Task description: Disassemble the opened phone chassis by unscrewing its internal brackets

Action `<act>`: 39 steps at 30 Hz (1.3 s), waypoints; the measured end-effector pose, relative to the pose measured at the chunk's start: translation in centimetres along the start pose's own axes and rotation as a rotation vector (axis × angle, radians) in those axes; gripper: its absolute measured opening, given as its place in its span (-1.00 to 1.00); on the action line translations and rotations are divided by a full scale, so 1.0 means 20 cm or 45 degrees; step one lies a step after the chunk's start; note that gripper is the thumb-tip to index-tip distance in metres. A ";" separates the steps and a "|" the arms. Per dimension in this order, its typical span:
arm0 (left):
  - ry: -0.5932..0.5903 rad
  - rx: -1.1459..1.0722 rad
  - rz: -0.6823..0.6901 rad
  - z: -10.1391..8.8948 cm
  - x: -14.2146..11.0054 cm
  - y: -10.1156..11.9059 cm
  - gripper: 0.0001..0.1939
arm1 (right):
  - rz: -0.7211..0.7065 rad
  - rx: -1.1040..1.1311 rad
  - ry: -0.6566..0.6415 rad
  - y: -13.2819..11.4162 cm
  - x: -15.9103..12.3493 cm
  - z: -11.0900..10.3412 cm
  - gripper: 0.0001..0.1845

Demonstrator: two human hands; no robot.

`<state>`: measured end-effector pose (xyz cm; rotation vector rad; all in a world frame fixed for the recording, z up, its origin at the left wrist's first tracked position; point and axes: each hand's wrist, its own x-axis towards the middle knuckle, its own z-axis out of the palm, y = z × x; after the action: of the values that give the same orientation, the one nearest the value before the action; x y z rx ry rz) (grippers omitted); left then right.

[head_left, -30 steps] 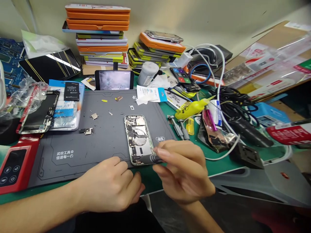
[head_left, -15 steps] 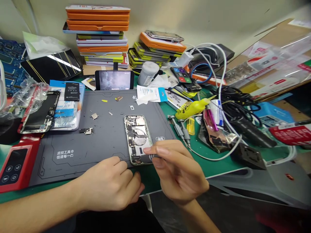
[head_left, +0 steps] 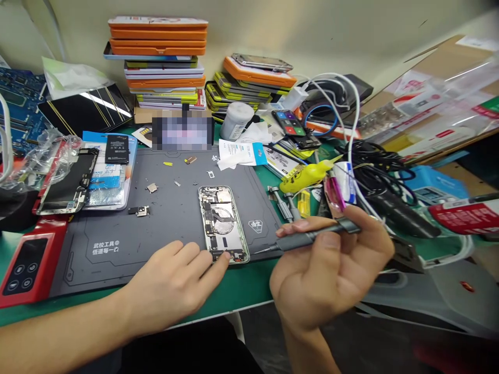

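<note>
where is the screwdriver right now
In the head view, the screwdriver is right of centre, held in the right hand, with its tip pointing toward the lower right edge of the open phone.

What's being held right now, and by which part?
The right hand grips a screwdriver by its handle, tip free. The left hand has a fingertip at the near end of the opened phone; no grip shows there.

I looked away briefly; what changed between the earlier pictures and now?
The right hand has drawn right, with the slim grey screwdriver now clear of the opened silver-framed phone. The left hand, curled before, now has its index finger at the phone's lower end. The phone and the small silver metal plate stayed put.
</note>
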<state>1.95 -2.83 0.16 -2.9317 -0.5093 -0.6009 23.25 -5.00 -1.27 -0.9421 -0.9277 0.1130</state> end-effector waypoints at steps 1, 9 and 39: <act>-0.022 -0.014 -0.002 0.00 0.00 0.00 -0.67 | 0.003 0.018 -0.002 0.00 0.00 0.00 -0.65; -0.131 -0.065 -0.047 0.02 0.02 0.00 -0.61 | 0.031 -0.057 0.040 0.00 -0.02 0.01 -0.72; 0.018 0.170 -0.089 -0.01 0.03 -0.02 -0.62 | 0.227 -0.269 -0.244 -0.01 -0.04 -0.01 -0.58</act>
<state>2.38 -2.34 0.57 -2.7923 -0.6275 -0.5715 22.75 -5.59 -1.62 -1.2255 -1.0447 0.2641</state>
